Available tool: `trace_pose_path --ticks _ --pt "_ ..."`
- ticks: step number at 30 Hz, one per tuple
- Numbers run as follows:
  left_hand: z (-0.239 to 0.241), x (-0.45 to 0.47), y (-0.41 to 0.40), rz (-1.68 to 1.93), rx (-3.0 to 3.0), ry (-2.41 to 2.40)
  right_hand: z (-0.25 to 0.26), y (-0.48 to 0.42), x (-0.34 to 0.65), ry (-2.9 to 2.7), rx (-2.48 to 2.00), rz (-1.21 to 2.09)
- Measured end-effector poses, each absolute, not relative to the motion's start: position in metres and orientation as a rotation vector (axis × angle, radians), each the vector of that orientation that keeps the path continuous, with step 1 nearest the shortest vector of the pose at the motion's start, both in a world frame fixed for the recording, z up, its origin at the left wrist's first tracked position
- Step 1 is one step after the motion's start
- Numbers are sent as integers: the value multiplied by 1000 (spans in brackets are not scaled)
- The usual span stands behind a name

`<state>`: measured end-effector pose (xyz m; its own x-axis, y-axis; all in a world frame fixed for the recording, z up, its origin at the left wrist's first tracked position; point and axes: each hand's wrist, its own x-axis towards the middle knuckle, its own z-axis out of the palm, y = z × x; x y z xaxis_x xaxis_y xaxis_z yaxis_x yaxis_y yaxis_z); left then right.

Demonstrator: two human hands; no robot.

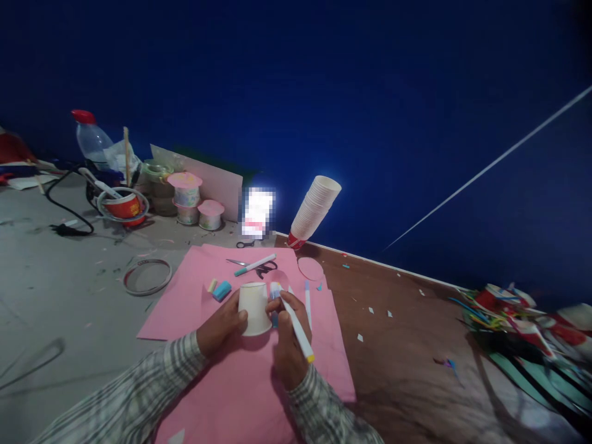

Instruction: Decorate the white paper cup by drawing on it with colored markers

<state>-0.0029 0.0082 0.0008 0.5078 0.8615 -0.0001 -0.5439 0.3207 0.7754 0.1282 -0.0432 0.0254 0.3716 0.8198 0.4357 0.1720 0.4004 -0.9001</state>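
Observation:
Upside down over the pink paper [222, 394], a white paper cup [254, 311] is gripped by my left hand [224, 327], thumb on its near side. My right hand [291, 339] is closed round a white marker with a yellow end [300, 336]. The marker's tip is hidden behind my fingers, so I cannot tell whether it touches the cup. Just beyond the cup lie a blue roll [222, 290], a teal-ended marker [255, 264] and black-handled scissors [266, 269]. A pink paper disc [311, 268] is farther right.
A tall stack of paper cups [317, 206] leans near the blue wall. Pink-topped cup pieces [210, 214], a red bowl [123, 208] and a bottle [92, 142] stand back left. A tape ring [148, 277] lies left; a cluttered pile [513, 314] is at right.

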Motion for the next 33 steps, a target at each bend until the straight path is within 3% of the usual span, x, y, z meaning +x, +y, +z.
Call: trace_pose_path --ticks 33 --pt "-6 -4 9 878 889 510 25 -41 136 -1251 -1200 497"
